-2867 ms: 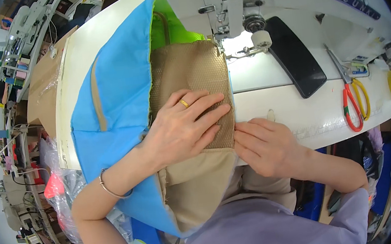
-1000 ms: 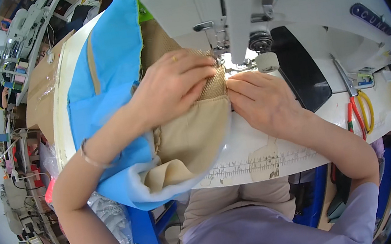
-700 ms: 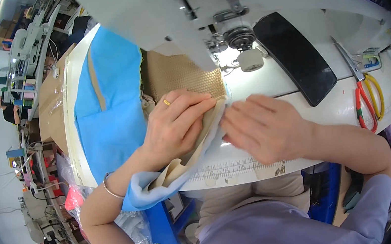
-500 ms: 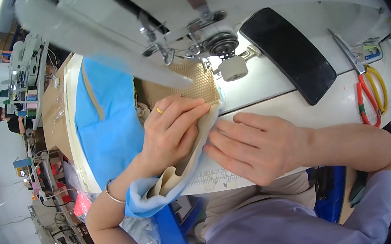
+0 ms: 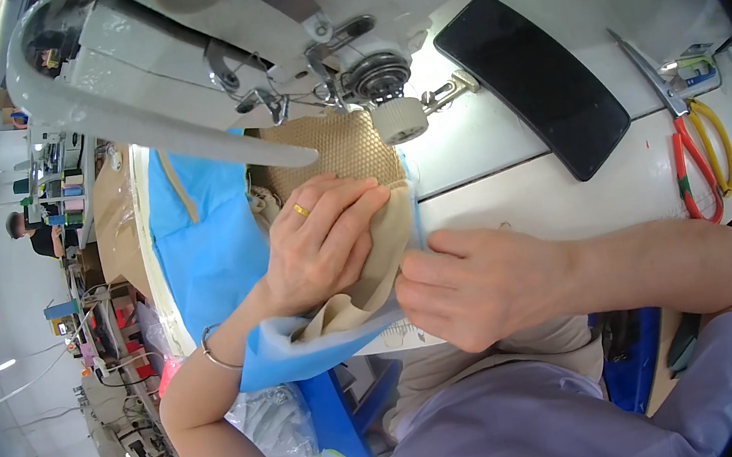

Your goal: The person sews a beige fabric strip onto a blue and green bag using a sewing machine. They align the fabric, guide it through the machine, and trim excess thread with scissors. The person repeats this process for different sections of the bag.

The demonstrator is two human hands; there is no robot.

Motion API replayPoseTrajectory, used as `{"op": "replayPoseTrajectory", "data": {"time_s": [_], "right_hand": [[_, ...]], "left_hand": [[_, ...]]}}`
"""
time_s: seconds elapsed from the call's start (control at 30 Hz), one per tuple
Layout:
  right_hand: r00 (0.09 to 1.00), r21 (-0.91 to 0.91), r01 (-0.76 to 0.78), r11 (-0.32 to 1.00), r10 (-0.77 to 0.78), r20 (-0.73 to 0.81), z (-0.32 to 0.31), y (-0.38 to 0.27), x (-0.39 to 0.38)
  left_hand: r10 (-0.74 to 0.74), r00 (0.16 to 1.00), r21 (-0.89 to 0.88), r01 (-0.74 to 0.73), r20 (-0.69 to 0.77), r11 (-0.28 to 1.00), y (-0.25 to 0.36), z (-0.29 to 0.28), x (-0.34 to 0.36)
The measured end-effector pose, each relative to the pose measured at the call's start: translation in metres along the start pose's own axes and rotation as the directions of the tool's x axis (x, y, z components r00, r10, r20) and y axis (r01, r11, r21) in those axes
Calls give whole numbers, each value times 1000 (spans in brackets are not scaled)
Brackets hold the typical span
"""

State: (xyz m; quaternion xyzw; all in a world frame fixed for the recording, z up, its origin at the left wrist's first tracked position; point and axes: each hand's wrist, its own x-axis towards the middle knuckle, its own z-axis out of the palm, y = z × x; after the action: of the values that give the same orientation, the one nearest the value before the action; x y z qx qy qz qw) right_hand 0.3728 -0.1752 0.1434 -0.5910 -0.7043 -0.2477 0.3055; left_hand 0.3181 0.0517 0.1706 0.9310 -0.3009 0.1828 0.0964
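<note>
A beige fabric piece [image 5: 389, 225] with a blue and white backing layer [image 5: 310, 360] lies on the sewing machine bed, its lower end folded over. My left hand [image 5: 321, 239], wearing a ring, presses the beige fabric with its fingers bunched together just in front of the presser area. At the right edge of the fabric, my right hand [image 5: 486, 282] has curled fingers pinching the layers. A gold textured panel [image 5: 336, 148] runs from under the machine's head to my left fingertips. The sewing machine head [image 5: 382, 77] with its round roller [image 5: 400, 121] stands just beyond.
A black phone [image 5: 533, 83] lies on the machine bed at right. Beyond it are scissors [image 5: 690, 150] with red and yellow handles. Blue fabric [image 5: 204, 242] spreads left of my left hand. Shelves with other machines and a person [image 5: 40, 239] are at far left.
My right hand's fingers have curled in at the fabric's edge. The beige layer shows wider and flatter between my hands. The whole view has shifted slightly.
</note>
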Motion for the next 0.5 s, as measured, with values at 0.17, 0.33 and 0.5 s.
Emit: {"op": "replayPoseTrajectory", "data": {"time_s": [0.17, 0.33, 0.5], "right_hand": [[987, 41, 11, 999, -18, 157, -4, -7, -4], [991, 5, 29, 1000, -30, 127, -3, -6, -4], [995, 10, 31, 999, -32, 94, -1, -3, -3]], "left_hand": [[-14, 1000, -5, 14, 15, 1000, 2, -2, 5], [-54, 996, -14, 55, 70, 998, 4, -4, 4], [-25, 996, -34, 28, 81, 999, 2, -6, 8]]}}
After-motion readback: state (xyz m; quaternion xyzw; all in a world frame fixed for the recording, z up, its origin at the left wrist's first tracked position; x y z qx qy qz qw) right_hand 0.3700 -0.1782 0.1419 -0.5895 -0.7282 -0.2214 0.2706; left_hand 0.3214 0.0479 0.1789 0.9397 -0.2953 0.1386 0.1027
